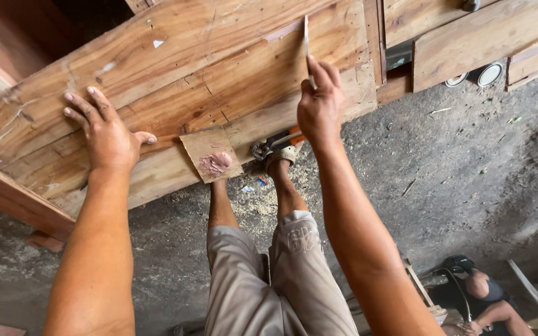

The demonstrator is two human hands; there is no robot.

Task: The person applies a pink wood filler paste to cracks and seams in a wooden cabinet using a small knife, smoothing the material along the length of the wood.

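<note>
My right hand (320, 106) pinches the handle of a thin putty knife (306, 46), fingers closed tight around it; the blade rests on the wooden slab (219, 68) near its upper edge. My left hand (106, 127) lies flat on the slab, fingers spread wide, holding nothing. The knife's long axis runs nearly straight away from me, tip pointing up the slab. I judge the risk is the blade skating or gouging the grain if I tilt it — or my elbow knocking the small board (210, 154) with pink filler (216, 163) off the edge.
</note>
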